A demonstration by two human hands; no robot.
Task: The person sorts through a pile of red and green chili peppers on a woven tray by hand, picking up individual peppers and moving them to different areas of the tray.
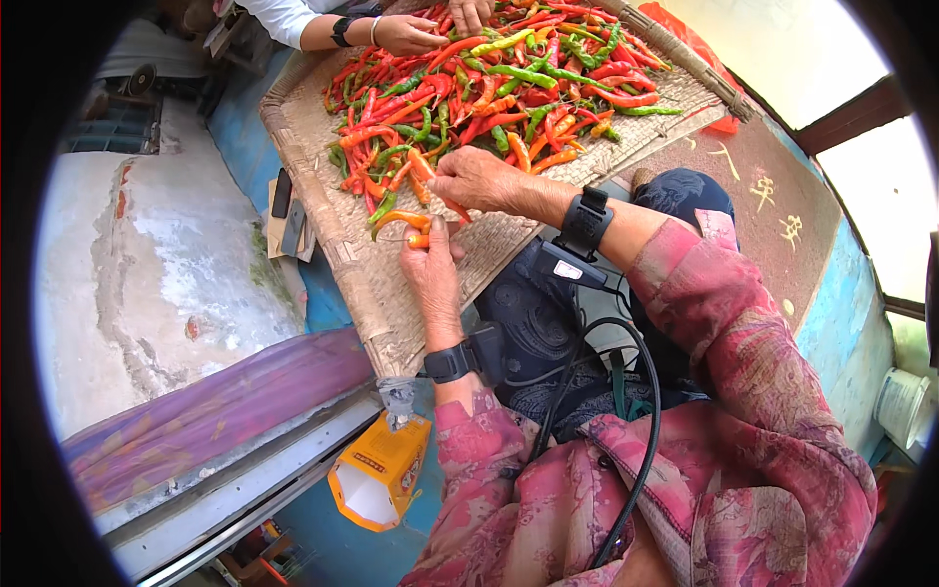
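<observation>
A heap of red, orange and green chili peppers (489, 88) lies on a woven tray (328, 210). At the near edge of the heap, my left hand (430, 274) pinches an orange chili pepper (419, 241). A thin line, perhaps a needle or thread, runs beside that pepper. My right hand (484, 181) is just above and to the right, its fingers closed over the peppers. An orange-red pepper and a red one touch its fingertips; which of them it grips is partly hidden. Another person's hands (411, 34) reach into the far side of the heap.
A yellow-orange box (381, 473) hangs below the tray's near corner. A dark phone-like object (283, 194) lies left of the tray. A black cable (650, 411) loops over my lap. Purple cloth (225, 406) covers a ledge at left, and a white bucket (902, 406) stands at right.
</observation>
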